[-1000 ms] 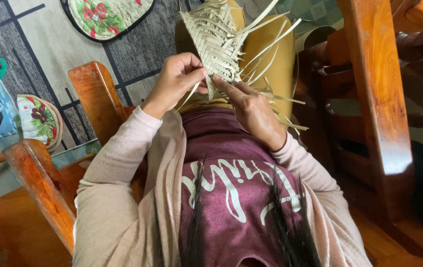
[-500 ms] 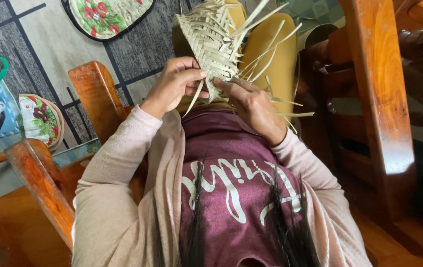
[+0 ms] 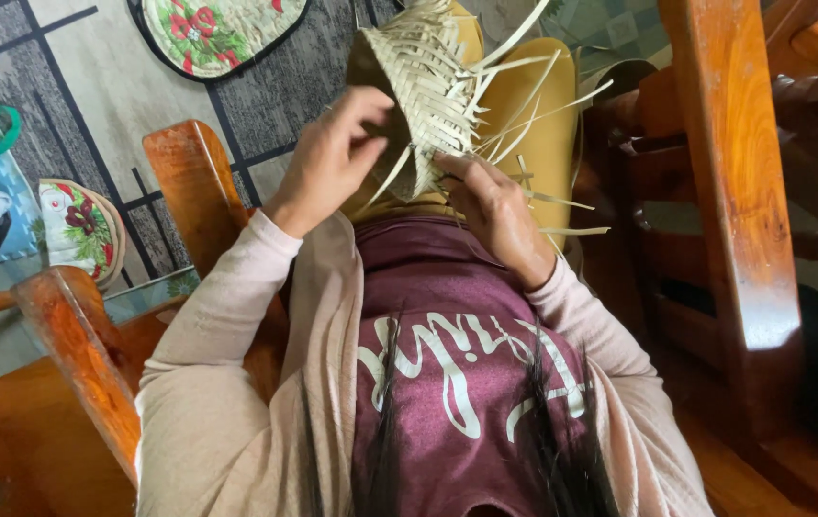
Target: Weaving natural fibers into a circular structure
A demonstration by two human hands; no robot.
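Observation:
A half-woven piece of pale dried leaf strips (image 3: pixel 428 86) rests over my lap, above yellow trousers (image 3: pixel 533 134), with loose strip ends sticking out to the right. My left hand (image 3: pixel 332 158) pinches one loose strip at the weave's lower left edge. On the other side, my right hand (image 3: pixel 495 211) holds the weave's bottom edge, fingers pressed on the strips. I wear a maroon shirt and a beige cardigan.
A wooden chair arm (image 3: pixel 189 182) stands left of my left arm, and another wooden arm (image 3: pixel 74 354) is nearer. A thick wooden post (image 3: pixel 734 191) rises at the right. Two flowered cushions (image 3: pixel 217 29) (image 3: pixel 78 230) lie on a grey patterned rug.
My left hand has opened slightly and shifted to a strip at the weave's lower edge. The woven piece has tilted a little; my right hand stays at its bottom.

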